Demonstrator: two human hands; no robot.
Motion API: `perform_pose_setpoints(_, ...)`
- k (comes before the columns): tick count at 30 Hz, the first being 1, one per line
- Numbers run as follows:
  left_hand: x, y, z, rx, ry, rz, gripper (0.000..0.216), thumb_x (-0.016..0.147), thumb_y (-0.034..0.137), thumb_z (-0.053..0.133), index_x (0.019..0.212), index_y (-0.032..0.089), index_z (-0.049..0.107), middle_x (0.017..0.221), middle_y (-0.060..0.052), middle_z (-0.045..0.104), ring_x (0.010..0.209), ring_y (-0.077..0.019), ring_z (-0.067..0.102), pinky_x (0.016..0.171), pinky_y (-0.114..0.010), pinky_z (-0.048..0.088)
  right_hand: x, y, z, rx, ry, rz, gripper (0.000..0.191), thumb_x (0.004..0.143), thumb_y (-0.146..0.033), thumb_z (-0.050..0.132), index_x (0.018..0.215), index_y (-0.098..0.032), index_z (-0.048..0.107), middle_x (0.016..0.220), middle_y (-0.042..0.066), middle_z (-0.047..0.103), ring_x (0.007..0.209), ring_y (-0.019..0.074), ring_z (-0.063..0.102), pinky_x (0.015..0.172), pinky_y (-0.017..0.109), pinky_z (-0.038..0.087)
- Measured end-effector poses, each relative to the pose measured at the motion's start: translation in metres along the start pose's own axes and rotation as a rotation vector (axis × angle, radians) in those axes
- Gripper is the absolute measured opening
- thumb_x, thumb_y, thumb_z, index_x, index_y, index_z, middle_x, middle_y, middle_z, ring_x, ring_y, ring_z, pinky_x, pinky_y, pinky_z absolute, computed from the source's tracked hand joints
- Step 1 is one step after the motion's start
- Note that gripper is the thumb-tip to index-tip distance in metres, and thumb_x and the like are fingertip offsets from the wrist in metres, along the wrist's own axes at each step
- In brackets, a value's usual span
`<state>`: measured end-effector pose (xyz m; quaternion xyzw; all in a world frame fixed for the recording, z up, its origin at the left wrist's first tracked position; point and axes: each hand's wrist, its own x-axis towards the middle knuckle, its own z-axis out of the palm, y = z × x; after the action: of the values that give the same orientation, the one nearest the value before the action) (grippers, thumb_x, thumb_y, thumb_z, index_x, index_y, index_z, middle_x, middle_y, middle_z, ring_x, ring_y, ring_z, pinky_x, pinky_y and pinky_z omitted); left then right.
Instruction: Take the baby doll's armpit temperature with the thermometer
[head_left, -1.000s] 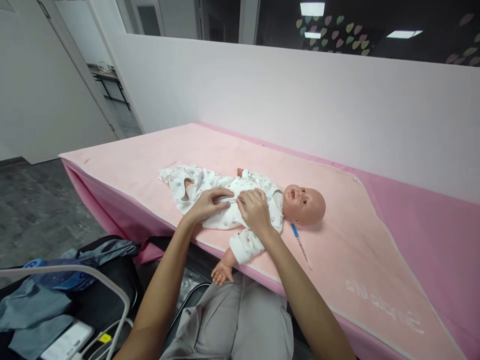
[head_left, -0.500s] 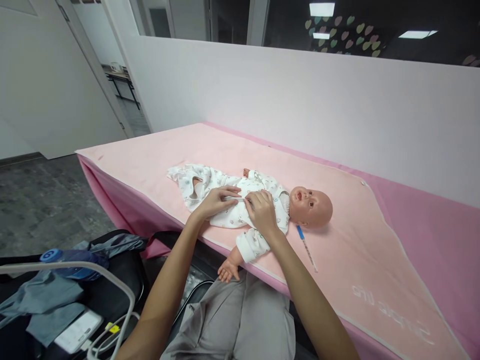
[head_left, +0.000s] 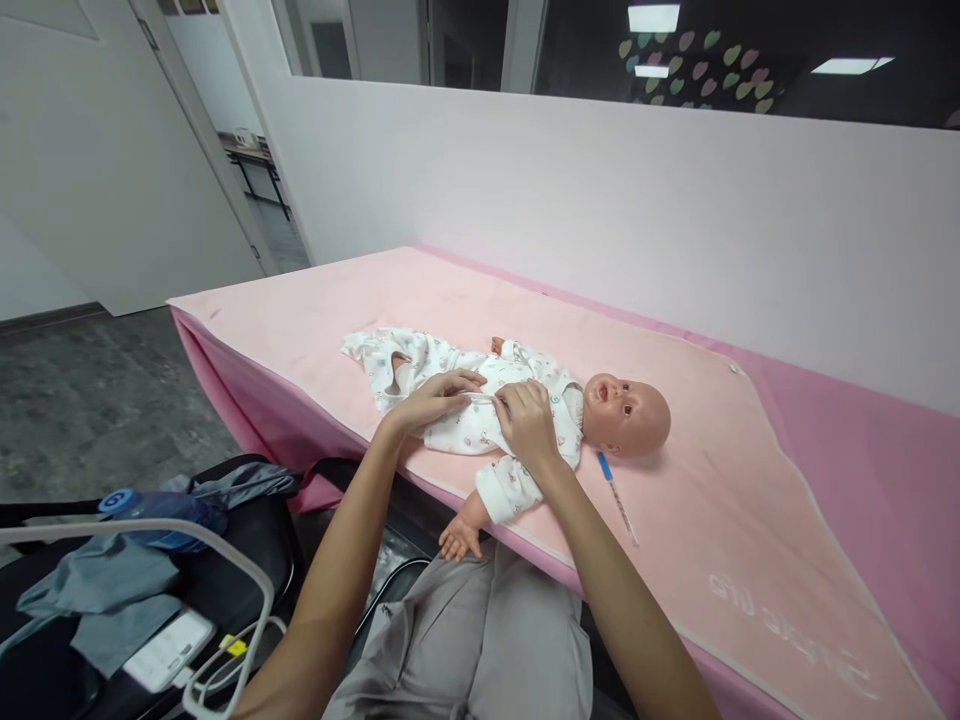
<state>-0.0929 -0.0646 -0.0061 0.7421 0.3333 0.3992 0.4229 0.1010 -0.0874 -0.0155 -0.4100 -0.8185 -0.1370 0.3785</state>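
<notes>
A baby doll lies on its back, its head to the right, dressed in a white patterned outfit. Over its belly, my left hand and my right hand pinch a thin white strip, seemingly a cloth tie, stretched between them. Both hands have bent fingers and rest close to the fabric; the exact fingertip grip is partly hidden. Beside the doll's head lies a glass thermometer with a blue end. One doll arm hangs past the near table edge.
A pink cloth covers the table, which stands against a white wall. At lower left, a black chair holds a blue-capped bottle, grey cloth and a white phone. A white cable arches over the chair.
The whole view has shifted slightly to the right. Both hands stay over the doll's belly with the white strip between them, their fingers barely moved.
</notes>
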Motion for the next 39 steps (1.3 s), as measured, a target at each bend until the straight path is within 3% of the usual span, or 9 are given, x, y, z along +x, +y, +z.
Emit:
perform_pose_setpoints(7, 0.0007, 0.0036, 0.0023, -0.007, 0.035, -0.014, 0.013, 0.075, 0.027, 0.06, 0.079, 0.02, 0.069, 0.113, -0.009, 0.058, 0.111, -0.0223, 0.051, 0.095, -0.036, 0.04, 0.0008, -0.0004, -0.0004, 0.014, -0.001, -0.012, 0.014, 0.092, -0.022, 0.042, 0.082, -0.019, 0.052, 0.082, 0.004, 0.061, 0.084, 0.0176, 0.053, 0.094, 0.036, 0.034)
perform_pose_setpoints(11, 0.0007, 0.0037, 0.0027, -0.001, 0.023, -0.023, 0.014, 0.077, 0.026, 0.057, 0.084, 0.02, 0.068, 0.116, -0.008, 0.056, 0.113, -0.0217, 0.049, 0.098, -0.036, 0.038, 0.0006, -0.0001, -0.0007, 0.003, 0.003, -0.008, 0.015, 0.092, -0.022, 0.042, 0.081, -0.019, 0.052, 0.079, 0.004, 0.06, 0.082, 0.0176, 0.052, 0.094, 0.036, 0.034)
perform_pose_setpoints(14, -0.0011, 0.0045, 0.0038, -0.031, 0.025, -0.01, 0.016, 0.077, 0.026, 0.058, 0.089, 0.019, 0.065, 0.117, -0.009, 0.057, 0.112, -0.0219, 0.051, 0.098, -0.037, 0.038, 0.0004, 0.0005, -0.0005, 0.002, 0.007, -0.002, 0.014, 0.091, -0.022, 0.043, 0.081, -0.019, 0.052, 0.079, 0.004, 0.06, 0.082, 0.0177, 0.052, 0.093, 0.036, 0.035)
perform_pose_setpoints(19, -0.0052, 0.001, 0.0073, 0.009, 0.1, 0.062, 0.013, 0.077, 0.029, 0.06, 0.079, 0.017, 0.065, 0.114, -0.011, 0.059, 0.111, -0.0241, 0.052, 0.098, -0.039, 0.038, 0.0003, 0.0013, -0.0004, 0.007, -0.004, -0.002, 0.015, 0.092, -0.021, 0.041, 0.081, -0.019, 0.052, 0.079, 0.004, 0.06, 0.082, 0.0173, 0.053, 0.094, 0.036, 0.034)
perform_pose_setpoints(24, -0.0065, -0.0037, 0.0091, 0.047, 0.136, 0.063, 0.017, 0.077, 0.026, 0.06, 0.089, 0.02, 0.07, 0.118, -0.01, 0.058, 0.112, -0.0236, 0.052, 0.098, -0.039, 0.039, 0.0002, 0.0015, -0.0001, 0.012, -0.007, -0.005, 0.015, 0.092, -0.021, 0.041, 0.082, -0.02, 0.052, 0.08, 0.004, 0.061, 0.083, 0.0171, 0.054, 0.095, 0.036, 0.034)
perform_pose_setpoints(36, -0.0043, 0.0021, 0.0095, 0.054, 0.138, 0.036, 0.017, 0.07, 0.021, 0.065, 0.086, 0.018, 0.07, 0.118, -0.011, 0.058, 0.113, -0.0241, 0.053, 0.101, -0.043, 0.038, -0.0003, 0.0019, 0.0005, 0.009, 0.0, -0.007, 0.016, 0.092, -0.021, 0.042, 0.081, -0.019, 0.053, 0.079, 0.003, 0.061, 0.083, 0.0169, 0.053, 0.095, 0.036, 0.034)
perform_pose_setpoints(39, -0.0058, 0.0033, 0.0067, -0.043, 0.12, 0.013, 0.029, 0.067, 0.023, 0.07, 0.096, 0.018, 0.067, 0.12, -0.011, 0.058, 0.115, -0.0237, 0.052, 0.103, -0.042, 0.037, 0.0006, 0.0022, 0.0013, -0.001, 0.0, -0.012, 0.016, 0.092, -0.021, 0.041, 0.082, -0.019, 0.054, 0.079, 0.003, 0.061, 0.082, 0.0169, 0.053, 0.095, 0.036, 0.034)
